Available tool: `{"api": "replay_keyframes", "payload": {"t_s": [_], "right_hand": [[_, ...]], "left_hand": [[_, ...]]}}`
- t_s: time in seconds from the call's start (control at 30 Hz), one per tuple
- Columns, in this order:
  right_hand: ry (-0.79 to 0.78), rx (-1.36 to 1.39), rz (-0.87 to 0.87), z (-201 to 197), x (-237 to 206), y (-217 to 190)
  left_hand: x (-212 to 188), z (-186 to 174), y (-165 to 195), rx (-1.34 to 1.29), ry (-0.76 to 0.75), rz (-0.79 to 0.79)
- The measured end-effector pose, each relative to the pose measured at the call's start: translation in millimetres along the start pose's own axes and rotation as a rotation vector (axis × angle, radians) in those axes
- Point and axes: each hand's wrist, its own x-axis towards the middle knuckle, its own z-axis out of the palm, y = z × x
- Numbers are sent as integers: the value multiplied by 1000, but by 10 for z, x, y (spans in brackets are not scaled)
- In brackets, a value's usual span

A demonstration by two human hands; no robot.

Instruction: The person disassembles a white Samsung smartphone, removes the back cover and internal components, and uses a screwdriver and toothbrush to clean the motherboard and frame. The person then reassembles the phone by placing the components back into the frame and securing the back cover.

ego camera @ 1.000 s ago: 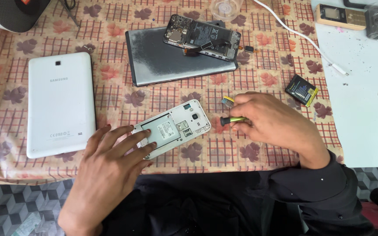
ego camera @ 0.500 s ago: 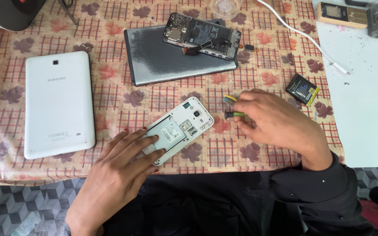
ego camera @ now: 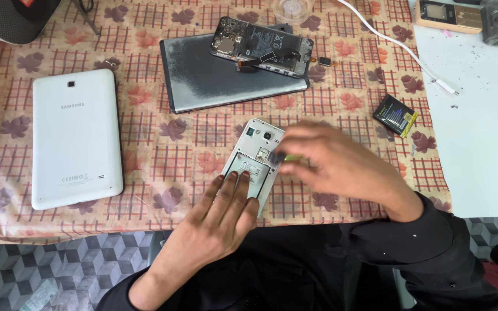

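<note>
A white phone (ego camera: 255, 154) with its back cover off lies on the patterned tablecloth, camera end pointing away from me. My left hand (ego camera: 220, 216) presses flat on the phone's near end, fingers together. My right hand (ego camera: 341, 164), blurred by motion, holds a small yellow-green tool (ego camera: 291, 157) whose tip is at the phone's upper right, beside the card slots.
A white tablet (ego camera: 76, 135) lies face down at left. A grey slab (ego camera: 220, 78) at the back carries an opened dark phone (ego camera: 260, 46). A small black battery (ego camera: 396, 114) lies right, by a white board (ego camera: 479, 126) and white cable (ego camera: 410, 55).
The white phone has turned from a diagonal lie to nearly upright and shifted right. My right hand has brought the tool over onto the phone; my left hand slid to its near end.
</note>
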Motion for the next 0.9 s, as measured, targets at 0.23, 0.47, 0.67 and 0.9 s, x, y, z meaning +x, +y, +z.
{"api": "replay_keyframes", "payload": {"t_s": [0.23, 0.47, 0.67, 0.9], "right_hand": [[11, 74, -74, 156, 17, -97], [43, 74, -196, 273, 54, -93], [26, 60, -258, 260, -12, -39], [-25, 53, -262, 213, -11, -38]], "left_hand": [[28, -10, 12, 63, 7, -13], [-16, -16, -16, -3, 57, -6], [-36, -1, 39, -85, 89, -68], [-59, -41, -12, -236, 23, -99]]}}
